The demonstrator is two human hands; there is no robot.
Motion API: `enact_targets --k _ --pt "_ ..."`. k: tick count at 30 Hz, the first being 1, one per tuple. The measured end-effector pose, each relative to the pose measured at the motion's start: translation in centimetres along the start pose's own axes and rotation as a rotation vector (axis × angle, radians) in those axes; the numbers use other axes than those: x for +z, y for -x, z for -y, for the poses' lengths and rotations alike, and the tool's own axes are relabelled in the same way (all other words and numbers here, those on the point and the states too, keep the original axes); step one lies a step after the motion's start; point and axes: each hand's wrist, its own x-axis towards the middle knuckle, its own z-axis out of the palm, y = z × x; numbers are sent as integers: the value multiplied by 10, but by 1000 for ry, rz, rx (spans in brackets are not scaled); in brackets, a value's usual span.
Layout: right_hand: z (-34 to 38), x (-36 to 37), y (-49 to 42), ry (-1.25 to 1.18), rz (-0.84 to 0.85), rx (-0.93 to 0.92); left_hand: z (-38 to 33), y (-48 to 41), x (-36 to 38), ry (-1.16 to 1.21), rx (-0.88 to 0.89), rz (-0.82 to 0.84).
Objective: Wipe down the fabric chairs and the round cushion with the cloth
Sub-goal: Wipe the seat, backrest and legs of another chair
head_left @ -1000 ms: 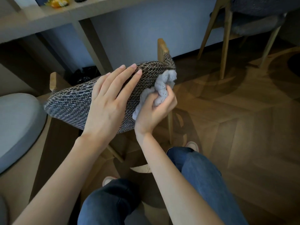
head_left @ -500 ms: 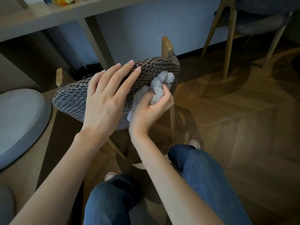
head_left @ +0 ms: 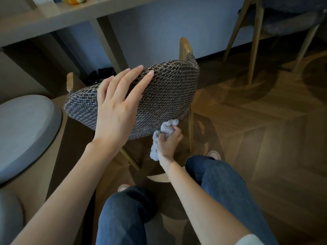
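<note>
Occupying the centre of the view, a fabric chair (head_left: 168, 96) is entered first: dark woven upholstery on a curved back, with a pale wooden post (head_left: 184, 47) seen at its far right corner.

Left hand (head_left: 116, 106): laid flat on the woven back, fingers straight and slightly spread, fingertips reaching the top edge; nothing is gripped.

Right hand (head_left: 168, 142): placed below the lower right edge of the back, fingers curled round a bunched cloth (head_left: 166, 128).

Cloth: pale grey-blue and fluffy. Its upper wad is pressed against the lower rim of the woven back, and a loose end is seen hanging down past the wrist.

Round cushion (head_left: 26, 131): grey and smooth, set at the left edge of the view, well apart from both hands.

Second chair (head_left: 283, 20): dark upholstery on splayed wooden legs, noted at upper right.

Desk (head_left: 70, 16): light-toned, running across the top left, beyond the woven back.

Wooden floor (head_left: 256, 129): brown boards laid in an angled pattern.

Jeans (head_left: 221, 183): blue, on both legs in the foreground; one pale shoe (head_left: 214, 154) is seen beside the right knee.
</note>
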Motion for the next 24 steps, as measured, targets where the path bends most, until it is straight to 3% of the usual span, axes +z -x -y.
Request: enact_targets --k 4,10,17,24 --pt "30 -44 -4 -14 -80 -139 -11 -3 -2 -13 -68 28" --pt "98 -103 -6 -18 -36 -388 -39 -18 -6 -19 -170 113" --pt "135 -136 -26 -30 11 -363 -60 -58 1 -40 -122 271" --pt "166 -91 -81 -21 37 -380 -62 -120 30 -13 -59 522"
